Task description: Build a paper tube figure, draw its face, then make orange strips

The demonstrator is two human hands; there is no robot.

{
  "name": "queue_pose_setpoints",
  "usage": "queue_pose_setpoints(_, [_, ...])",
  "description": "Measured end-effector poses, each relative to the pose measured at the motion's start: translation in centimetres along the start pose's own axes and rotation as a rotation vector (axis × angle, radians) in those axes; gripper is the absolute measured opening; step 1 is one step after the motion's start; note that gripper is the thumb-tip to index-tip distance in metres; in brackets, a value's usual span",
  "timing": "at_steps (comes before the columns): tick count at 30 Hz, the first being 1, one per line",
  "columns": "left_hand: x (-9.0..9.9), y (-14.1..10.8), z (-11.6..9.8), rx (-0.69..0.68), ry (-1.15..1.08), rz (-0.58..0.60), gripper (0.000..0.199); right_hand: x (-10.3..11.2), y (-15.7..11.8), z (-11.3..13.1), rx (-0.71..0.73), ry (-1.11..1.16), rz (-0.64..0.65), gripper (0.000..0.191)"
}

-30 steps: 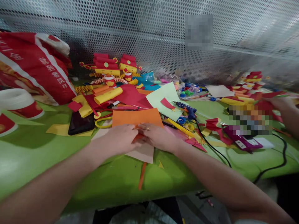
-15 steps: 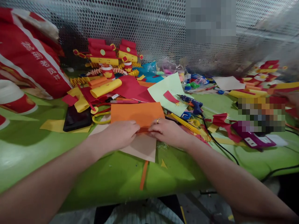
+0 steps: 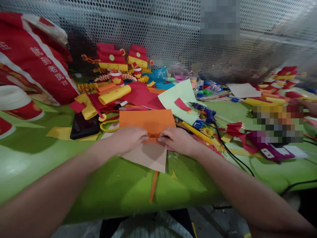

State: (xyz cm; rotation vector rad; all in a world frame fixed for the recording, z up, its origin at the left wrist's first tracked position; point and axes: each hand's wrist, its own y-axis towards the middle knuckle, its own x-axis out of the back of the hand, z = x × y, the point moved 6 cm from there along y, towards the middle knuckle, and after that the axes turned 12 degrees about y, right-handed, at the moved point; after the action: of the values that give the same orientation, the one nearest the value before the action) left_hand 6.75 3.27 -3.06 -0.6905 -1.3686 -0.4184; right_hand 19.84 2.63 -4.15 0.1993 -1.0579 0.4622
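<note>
"What surface did you have in view?"

"A glossy green tabletop [image 3: 111,188], crowded along its back edge with coloured paper. From my remote seat I saw a perforated metal wall [image 3: 158,29] beyond that edge and a grey floor [image 3: 206,216] below the front one. A red bag [image 3: 51,66] leaned at the back left corner, with a paper cup [image 3: 27,110] nearer the left edge."

"And the hands?"

"The left hand [image 3: 132,138] and right hand [image 3: 178,138] were just apart, fingers pinched on the near edge of an orange sheet [image 3: 147,119]. It lay near the middle of the front edge, over a beige sheet [image 3: 150,159]. An orange strip [image 3: 153,186] ran toward that edge."

"Anything to the right?"

"A glue gun [image 3: 206,113], a purple power strip [image 3: 271,146], and, at the right edge, another person's hand [image 3: 311,108]."
</note>
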Motion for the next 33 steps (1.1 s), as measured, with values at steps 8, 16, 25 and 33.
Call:
queue_pose_setpoints(8, [-0.09,-0.12,0.18,0.039,-0.029,0.031,0.033,0.05,0.14,-0.18,-0.057,0.034,0.001,0.025])
queue_pose_setpoints(16, [-0.16,-0.22,0.18,0.019,-0.073,0.056,0.028,-0.21,0.12,-0.07,-0.010,-0.006,0.072,0.023])
queue_pose_setpoints(25, [-0.32,-0.10,0.97,0.176,-0.100,0.131,0.034,-0.04,0.02,-0.34,-0.066,0.057,0.071,0.023])
queue_pose_setpoints(33, [-0.40,0.04,0.85,0.201,-0.011,0.142,0.034,0.26,-0.06,-0.72,-0.162,-0.026,0.034,0.026])
